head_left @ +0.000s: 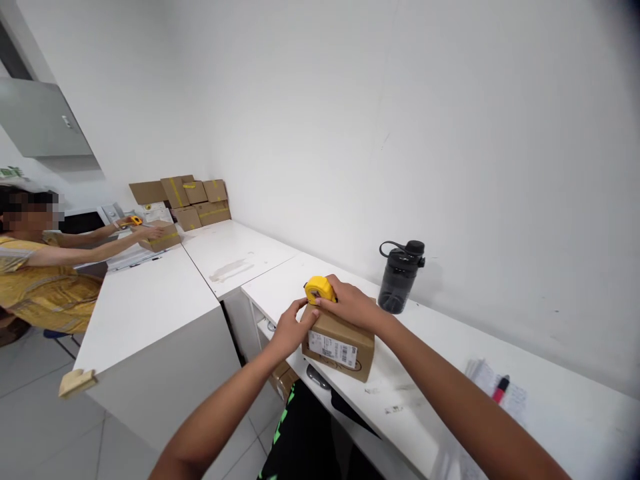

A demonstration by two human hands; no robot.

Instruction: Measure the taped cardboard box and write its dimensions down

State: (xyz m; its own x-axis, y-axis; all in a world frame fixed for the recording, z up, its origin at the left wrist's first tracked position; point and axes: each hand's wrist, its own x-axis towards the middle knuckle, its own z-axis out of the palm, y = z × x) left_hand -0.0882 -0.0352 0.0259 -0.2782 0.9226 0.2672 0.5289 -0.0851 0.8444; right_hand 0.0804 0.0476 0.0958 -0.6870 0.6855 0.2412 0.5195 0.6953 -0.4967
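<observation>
A brown cardboard box [367, 360] with a white printed label on its near side stands at the front edge of the white desk. Over its far left top edge, my right hand [354, 305] grips a yellow tape measure [320, 289]. My left hand [291, 330] is at the box's left top corner, thumb on the top and fingertips close beneath the tape measure. Whether those fingers pinch the end of the tape is too small to see.
Behind the box stands a dark water bottle [399, 277]. Papers with a red marker [500, 389] lie on the right. Across the adjoining table [160, 300], another person [45, 280] handles a box and a tape measure. Cardboard boxes [213, 212] are stacked in the corner.
</observation>
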